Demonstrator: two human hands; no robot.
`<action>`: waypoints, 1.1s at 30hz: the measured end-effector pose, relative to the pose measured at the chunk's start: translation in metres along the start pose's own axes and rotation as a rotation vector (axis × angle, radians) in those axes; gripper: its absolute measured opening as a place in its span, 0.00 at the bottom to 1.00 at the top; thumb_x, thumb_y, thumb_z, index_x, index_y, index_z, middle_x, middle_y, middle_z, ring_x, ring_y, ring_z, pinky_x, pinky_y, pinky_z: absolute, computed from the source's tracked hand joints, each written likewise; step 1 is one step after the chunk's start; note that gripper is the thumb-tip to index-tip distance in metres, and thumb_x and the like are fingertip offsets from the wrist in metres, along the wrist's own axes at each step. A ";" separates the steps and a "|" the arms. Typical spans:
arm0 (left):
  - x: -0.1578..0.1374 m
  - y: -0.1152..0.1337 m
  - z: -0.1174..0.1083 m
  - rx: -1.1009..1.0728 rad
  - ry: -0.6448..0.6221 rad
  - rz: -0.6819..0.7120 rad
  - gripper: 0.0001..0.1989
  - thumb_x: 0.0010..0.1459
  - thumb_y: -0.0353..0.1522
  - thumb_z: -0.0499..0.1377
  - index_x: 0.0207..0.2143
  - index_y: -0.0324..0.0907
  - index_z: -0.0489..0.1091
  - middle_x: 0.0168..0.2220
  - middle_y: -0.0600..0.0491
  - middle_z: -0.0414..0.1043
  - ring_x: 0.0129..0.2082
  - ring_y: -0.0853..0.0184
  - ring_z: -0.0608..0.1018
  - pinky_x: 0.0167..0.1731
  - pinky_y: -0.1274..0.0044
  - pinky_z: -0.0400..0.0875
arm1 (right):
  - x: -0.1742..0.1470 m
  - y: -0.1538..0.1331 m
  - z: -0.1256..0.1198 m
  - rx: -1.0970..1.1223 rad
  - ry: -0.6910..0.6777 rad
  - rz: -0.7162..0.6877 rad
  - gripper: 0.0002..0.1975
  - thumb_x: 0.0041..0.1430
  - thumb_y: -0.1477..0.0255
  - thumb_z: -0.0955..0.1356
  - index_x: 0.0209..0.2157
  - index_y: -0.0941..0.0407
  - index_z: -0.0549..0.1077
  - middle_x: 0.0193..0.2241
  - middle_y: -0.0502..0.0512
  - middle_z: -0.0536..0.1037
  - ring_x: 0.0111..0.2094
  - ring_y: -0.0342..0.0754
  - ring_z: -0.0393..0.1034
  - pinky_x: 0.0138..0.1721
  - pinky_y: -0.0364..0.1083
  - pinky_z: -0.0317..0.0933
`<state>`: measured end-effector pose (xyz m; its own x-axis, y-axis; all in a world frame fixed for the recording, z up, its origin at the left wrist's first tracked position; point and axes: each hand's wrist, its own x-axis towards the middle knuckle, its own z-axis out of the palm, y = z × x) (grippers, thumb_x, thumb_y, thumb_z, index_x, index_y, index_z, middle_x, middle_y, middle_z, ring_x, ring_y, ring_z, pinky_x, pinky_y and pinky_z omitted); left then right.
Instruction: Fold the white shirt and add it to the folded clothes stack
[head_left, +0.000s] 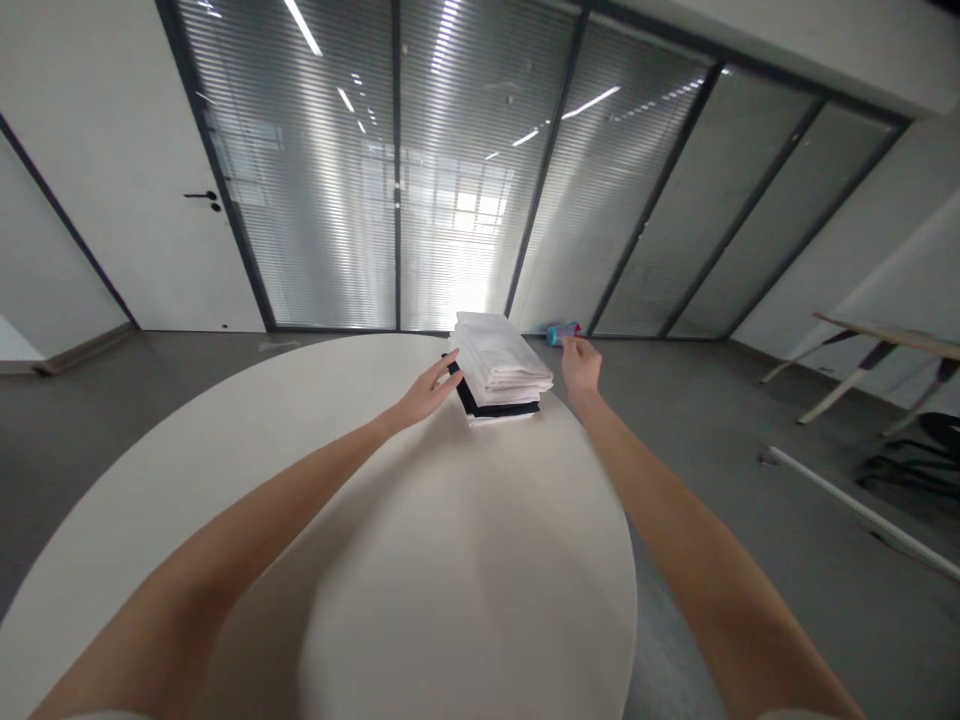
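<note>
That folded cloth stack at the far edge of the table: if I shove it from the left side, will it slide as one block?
Probably not cleanly. The cloth stack is loose folded layers, white over a dark one, so the upper folds may shear off. It looks soft, likely sagging if lifted from one side. It sits near the table edge; the left hand touches it, the right hand is beside it.

A round white table (225, 480) stands on grey floor (712, 420). Behind it, dark-framed glass walls with closed slatted blinds (337, 200) glow; left of them, a white door (135, 200).
</note>
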<state>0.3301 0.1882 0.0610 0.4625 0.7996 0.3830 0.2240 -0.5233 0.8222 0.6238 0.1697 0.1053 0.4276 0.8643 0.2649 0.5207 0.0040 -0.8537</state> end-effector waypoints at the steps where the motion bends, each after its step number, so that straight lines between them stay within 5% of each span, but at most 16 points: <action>1: -0.022 0.003 -0.013 0.100 -0.072 0.123 0.31 0.68 0.47 0.50 0.70 0.49 0.52 0.69 0.48 0.55 0.68 0.58 0.61 0.64 0.65 0.59 | -0.019 -0.007 0.002 0.007 0.150 -0.097 0.27 0.65 0.55 0.57 0.54 0.56 0.72 0.53 0.62 0.75 0.56 0.54 0.66 0.53 0.51 0.64; 3: -0.068 0.010 -0.038 0.312 -0.220 0.314 0.31 0.68 0.45 0.51 0.70 0.51 0.52 0.70 0.50 0.53 0.69 0.59 0.58 0.66 0.65 0.54 | -0.063 -0.020 0.011 0.030 0.189 -0.348 0.22 0.64 0.57 0.61 0.51 0.54 0.74 0.55 0.62 0.73 0.57 0.54 0.66 0.55 0.52 0.63; 7: -0.149 0.025 -0.074 0.572 -0.461 0.427 0.35 0.65 0.44 0.55 0.71 0.58 0.47 0.71 0.55 0.46 0.70 0.57 0.54 0.69 0.63 0.47 | -0.153 -0.040 0.045 0.024 -0.297 -0.767 0.18 0.66 0.62 0.63 0.55 0.48 0.73 0.58 0.58 0.71 0.61 0.54 0.64 0.61 0.56 0.58; 10: -0.192 0.030 -0.089 0.611 -0.531 0.351 0.37 0.64 0.46 0.55 0.71 0.60 0.44 0.72 0.57 0.42 0.71 0.57 0.51 0.69 0.62 0.43 | -0.201 -0.041 0.068 -0.135 -0.603 -0.909 0.23 0.66 0.61 0.65 0.62 0.45 0.67 0.64 0.56 0.66 0.64 0.55 0.59 0.63 0.59 0.54; 20: -0.245 0.024 -0.100 0.582 -0.537 0.158 0.38 0.62 0.49 0.57 0.70 0.60 0.47 0.71 0.56 0.47 0.71 0.53 0.50 0.69 0.57 0.43 | -0.245 -0.010 0.088 -0.412 -0.936 -0.925 0.38 0.63 0.49 0.65 0.69 0.48 0.55 0.70 0.59 0.50 0.70 0.60 0.45 0.68 0.63 0.42; 33: -0.246 0.016 -0.097 0.628 -0.580 0.161 0.38 0.63 0.51 0.56 0.71 0.53 0.49 0.72 0.53 0.43 0.71 0.50 0.46 0.68 0.55 0.40 | -0.246 -0.016 0.087 -0.502 -0.993 -0.890 0.38 0.64 0.48 0.63 0.70 0.49 0.54 0.71 0.58 0.45 0.71 0.59 0.39 0.69 0.62 0.37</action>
<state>0.1363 0.0118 0.0208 0.8550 0.5152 0.0589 0.4712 -0.8193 0.3266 0.4458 0.0011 0.0149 -0.7531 0.6576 0.0216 0.6290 0.7292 -0.2694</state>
